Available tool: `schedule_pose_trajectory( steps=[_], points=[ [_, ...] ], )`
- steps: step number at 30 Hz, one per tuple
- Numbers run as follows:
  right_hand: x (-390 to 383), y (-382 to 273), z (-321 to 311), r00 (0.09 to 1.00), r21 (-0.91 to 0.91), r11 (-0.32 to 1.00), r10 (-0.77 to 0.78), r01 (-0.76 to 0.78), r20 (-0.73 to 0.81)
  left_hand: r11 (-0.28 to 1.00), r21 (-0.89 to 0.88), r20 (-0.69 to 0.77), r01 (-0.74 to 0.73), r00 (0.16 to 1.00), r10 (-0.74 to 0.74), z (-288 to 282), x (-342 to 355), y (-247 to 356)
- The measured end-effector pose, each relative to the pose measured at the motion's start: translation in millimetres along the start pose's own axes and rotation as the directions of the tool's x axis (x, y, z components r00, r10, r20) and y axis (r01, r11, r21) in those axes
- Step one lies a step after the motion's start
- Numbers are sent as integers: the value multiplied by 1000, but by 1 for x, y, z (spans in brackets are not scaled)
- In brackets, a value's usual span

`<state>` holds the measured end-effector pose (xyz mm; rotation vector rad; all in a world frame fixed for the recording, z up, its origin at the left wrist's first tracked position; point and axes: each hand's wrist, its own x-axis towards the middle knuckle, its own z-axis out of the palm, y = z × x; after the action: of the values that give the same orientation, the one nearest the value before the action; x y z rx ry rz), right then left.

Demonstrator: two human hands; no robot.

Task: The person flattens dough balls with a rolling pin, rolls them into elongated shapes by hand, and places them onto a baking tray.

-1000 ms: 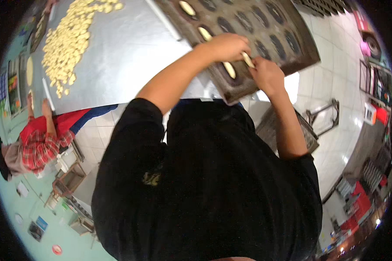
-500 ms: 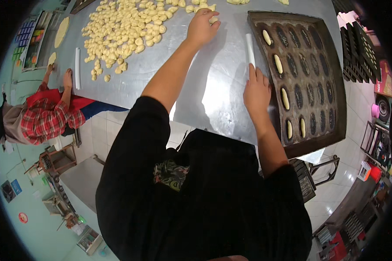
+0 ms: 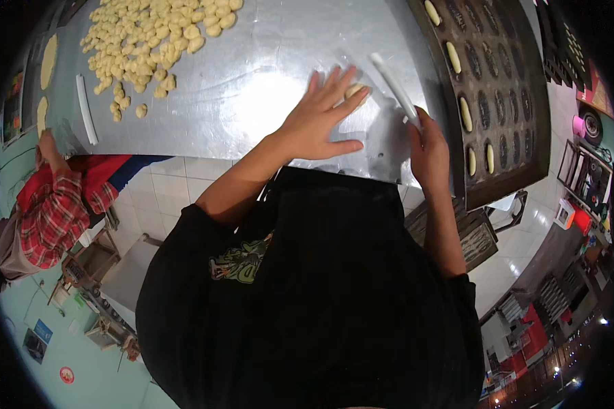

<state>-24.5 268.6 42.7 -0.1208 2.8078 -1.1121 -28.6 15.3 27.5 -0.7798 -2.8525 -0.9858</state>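
Note:
My left hand (image 3: pixel 320 116) has its fingers spread over the steel table (image 3: pixel 280 54), at a small dough piece (image 3: pixel 355 92) partly under them; whether it presses on it I cannot tell. My right hand (image 3: pixel 430 150) grips a slim white rolling pin (image 3: pixel 389 78) that slants along the table. Right of it stands a dark baking tray (image 3: pixel 544 150) with oval hollows, several along its left part holding pale dough sticks (image 3: pixel 466 114). A heap of small dough balls (image 3: pixel 157 41) lies at the back left.
At the left, a person in a plaid shirt (image 3: pixel 54 225) works at the table near a second white pin (image 3: pixel 85 109) and flat dough strips (image 3: pixel 48 61). Stacked trays (image 3: pixel 563 48) stand at the far right. A dark pan (image 3: pixel 477 242) is below the table's edge.
My hands have left the tray for the table. Since half a second ago my left hand has come down and spread, and my right hand has taken hold of the pin, now slanted.

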Motion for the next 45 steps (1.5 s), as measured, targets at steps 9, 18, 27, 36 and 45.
schedule_pose_trajectory(
  steps=[9, 18, 27, 36, 45],
  points=[
    [7, 0, 71, 938, -540, 772, -327, 335, 114, 984, 167, 64, 67, 995, -79, 15, -25, -34],
    [165, -15, 75, 959, -417, 880, -275, 226, -61, 885, 268, -263, 381, 913, -313, 5, 83, -69],
    [54, -20, 90, 933, -615, 749, -356, 246, -60, 875, 404, -179, 265, 962, -208, 24, -1, -32],
    [-14, 14, 46, 977, -235, 954, -204, 186, -55, 963, 220, 90, 157, 979, -181, 26, -73, 6],
    [88, -3, 83, 858, -279, 863, -478, 420, -188, 973, 83, -223, 216, 956, -193, 31, 44, -44]
  ],
)
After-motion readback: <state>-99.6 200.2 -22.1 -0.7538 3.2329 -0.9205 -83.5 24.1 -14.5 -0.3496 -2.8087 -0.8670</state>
